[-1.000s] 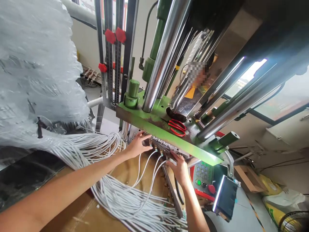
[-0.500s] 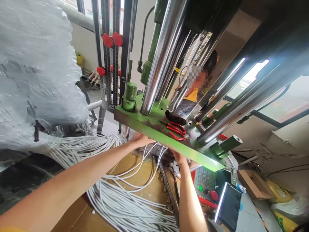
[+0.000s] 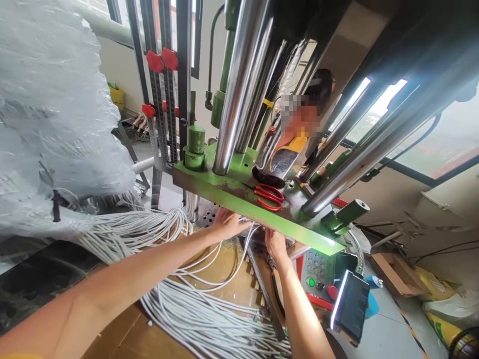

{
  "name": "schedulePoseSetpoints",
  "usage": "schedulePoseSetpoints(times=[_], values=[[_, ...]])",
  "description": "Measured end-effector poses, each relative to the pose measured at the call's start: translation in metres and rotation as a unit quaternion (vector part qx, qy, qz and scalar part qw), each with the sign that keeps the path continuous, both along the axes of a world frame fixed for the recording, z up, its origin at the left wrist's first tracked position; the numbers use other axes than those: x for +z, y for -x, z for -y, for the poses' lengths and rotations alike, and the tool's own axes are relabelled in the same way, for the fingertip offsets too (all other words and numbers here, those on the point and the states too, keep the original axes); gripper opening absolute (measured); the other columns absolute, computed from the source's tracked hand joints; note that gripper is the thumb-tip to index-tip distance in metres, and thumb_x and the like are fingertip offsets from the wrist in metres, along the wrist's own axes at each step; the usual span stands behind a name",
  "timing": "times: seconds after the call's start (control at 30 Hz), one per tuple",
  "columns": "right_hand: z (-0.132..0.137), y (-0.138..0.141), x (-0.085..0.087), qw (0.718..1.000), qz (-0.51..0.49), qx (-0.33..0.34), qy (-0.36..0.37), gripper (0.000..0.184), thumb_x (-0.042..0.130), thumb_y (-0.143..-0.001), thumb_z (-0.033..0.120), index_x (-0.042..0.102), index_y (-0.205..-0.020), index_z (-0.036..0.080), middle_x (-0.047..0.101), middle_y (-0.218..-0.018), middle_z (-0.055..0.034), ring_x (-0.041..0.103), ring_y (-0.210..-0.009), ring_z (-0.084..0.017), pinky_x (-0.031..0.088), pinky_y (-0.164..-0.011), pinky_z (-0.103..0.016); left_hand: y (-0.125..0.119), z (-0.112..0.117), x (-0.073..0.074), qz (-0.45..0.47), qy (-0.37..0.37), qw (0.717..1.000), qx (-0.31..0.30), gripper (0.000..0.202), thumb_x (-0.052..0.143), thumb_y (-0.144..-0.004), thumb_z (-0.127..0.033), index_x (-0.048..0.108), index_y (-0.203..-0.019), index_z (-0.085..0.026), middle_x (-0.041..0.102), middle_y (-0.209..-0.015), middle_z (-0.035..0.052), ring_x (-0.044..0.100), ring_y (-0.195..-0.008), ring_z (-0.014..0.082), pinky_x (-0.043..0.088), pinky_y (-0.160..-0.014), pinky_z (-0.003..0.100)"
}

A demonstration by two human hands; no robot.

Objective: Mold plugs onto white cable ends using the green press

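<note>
Under the front edge of a green press plate (image 3: 232,199), my left hand (image 3: 227,225) reaches in from the left. Its thumb and fingertips close on thin white cables (image 3: 245,249) that bend down towards me; the plate hides part of the fingers. My right hand (image 3: 276,244) is a short way to the right, below the same edge, with its fingers curled in. What those fingers hold, if anything, is hidden. Red-handled scissors (image 3: 270,197) lie on top of the plate, above both hands.
Bundles of white cable (image 3: 202,314) spread over a brown cardboard surface (image 3: 123,331). Steel columns (image 3: 243,85) rise from the plate. A control panel (image 3: 318,269) and a lamp (image 3: 350,306) stand at the right. Behind the columns is another person (image 3: 290,154). Plastic-wrapped goods (image 3: 63,99) fill the left.
Both hands have come slightly out from beneath the plate, so more of their fingers shows. My right hand's fingers now appear curled. The view has shifted a little.
</note>
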State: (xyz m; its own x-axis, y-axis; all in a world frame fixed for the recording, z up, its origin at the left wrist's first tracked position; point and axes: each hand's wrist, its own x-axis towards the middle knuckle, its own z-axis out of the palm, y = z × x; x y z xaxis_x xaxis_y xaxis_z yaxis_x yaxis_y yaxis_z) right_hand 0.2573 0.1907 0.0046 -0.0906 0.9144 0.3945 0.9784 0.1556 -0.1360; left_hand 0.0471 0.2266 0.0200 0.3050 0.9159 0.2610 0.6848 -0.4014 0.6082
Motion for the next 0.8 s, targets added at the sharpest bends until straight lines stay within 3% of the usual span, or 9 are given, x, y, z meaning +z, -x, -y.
schedulePoseSetpoints(times=[0.13,0.27,0.4,0.6,0.8], values=[[0.009,0.014,0.003,0.999,0.016,-0.014,0.029,0.029,0.042,-0.092,0.012,0.069,-0.102,0.014,0.071,-0.102,-0.0114,0.062,-0.1,-0.022,0.043,-0.093,-0.036,-0.027,0.011,-0.002,-0.051,-0.02,0.999,-0.001,0.023,0.057,-0.085,-0.031,0.072,-0.092,-0.016,0.071,-0.091,0.0149,0.064,-0.092,0.0315,0.045,-0.085,0.044],[0.012,0.03,0.009,0.998,0.038,0.0,0.055,0.037,0.04,-0.091,0.013,0.068,-0.113,0.021,0.071,-0.106,-0.0108,0.062,-0.101,-0.024,0.041,-0.091,-0.034,-0.032,0.004,-0.001,-0.088,-0.027,0.996,-0.017,0.022,0.051,-0.084,-0.019,0.072,-0.087,-0.016,0.072,-0.091,0.0138,0.065,-0.088,0.0287,0.045,-0.084,0.04],[0.013,0.029,0.011,0.996,0.049,-0.015,0.07,0.041,0.037,-0.09,0.011,0.067,-0.116,0.019,0.071,-0.108,-0.012,0.061,-0.103,-0.024,0.04,-0.092,-0.034,-0.018,0.001,0.006,-0.117,-0.045,0.992,-0.033,0.024,0.05,-0.085,-0.023,0.073,-0.087,-0.018,0.072,-0.09,0.0125,0.064,-0.088,0.0281,0.045,-0.083,0.039],[0.026,0.008,0.012,0.994,0.076,-0.013,0.083,0.055,0.039,-0.083,0.003,0.056,-0.132,0.02,0.064,-0.124,-0.0116,0.054,-0.117,-0.024,0.036,-0.1,-0.033,0.028,-0.004,0.006,-0.149,-0.068,0.986,-0.036,0.029,0.045,-0.089,-0.025,0.072,-0.096,-0.02,0.073,-0.088,0.0109,0.065,-0.089,0.0257,0.043,-0.085,0.036],[0.018,0.025,0.024,0.987,0.113,-0.004,0.117,0.054,0.04,-0.083,0.004,0.057,-0.131,0.021,0.067,-0.119,-0.0135,0.058,-0.113,-0.026,0.04,-0.098,-0.036,0.042,-0.011,0.004,-0.162,-0.084,0.979,-0.092,0.032,0.044,-0.088,-0.017,0.071,-0.105,-0.022,0.073,-0.09,0.0078,0.065,-0.087,0.0215,0.044,-0.086,0.031]])
